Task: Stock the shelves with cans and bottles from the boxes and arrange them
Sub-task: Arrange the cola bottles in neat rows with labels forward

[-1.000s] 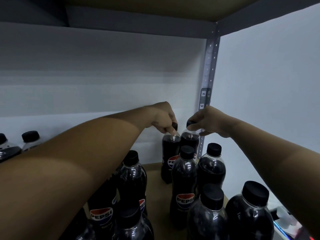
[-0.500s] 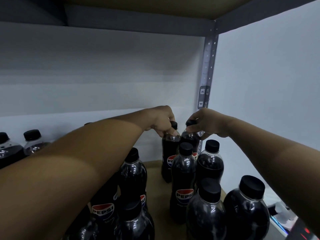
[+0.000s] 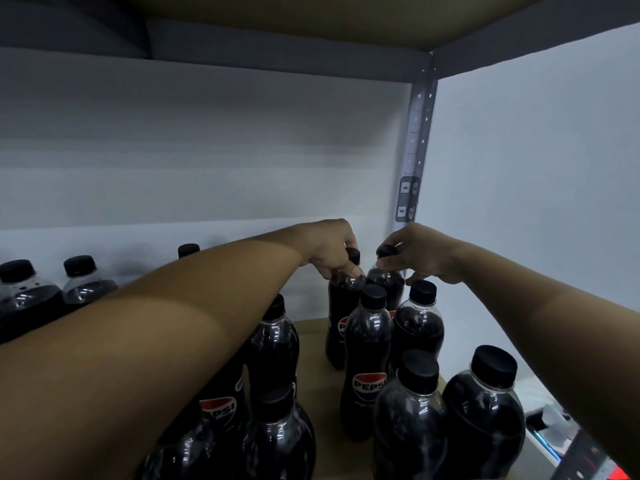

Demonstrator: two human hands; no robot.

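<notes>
Several dark Pepsi bottles with black caps stand on the brown shelf board (image 3: 313, 358). My left hand (image 3: 330, 249) grips the neck of a rear bottle (image 3: 341, 313) at the back right corner. Right beside it, my right hand (image 3: 420, 252) pinches the cap of the neighbouring bottle (image 3: 389, 282) by the corner post. Both bottles stand upright on the board, close together. In front of them stand a labelled bottle (image 3: 369, 362) and another bottle (image 3: 420, 320).
The grey perforated corner post (image 3: 414, 150) rises just behind my hands. The upper shelf (image 3: 277, 15) hangs overhead. More bottles (image 3: 26, 299) stand at the far left against the white back wall. Two large bottles (image 3: 485, 417) fill the near right.
Both hands stay on the same two rear bottles; they sit slightly lower and nearer in view as my head has shifted. A further cap now shows above my left forearm.
</notes>
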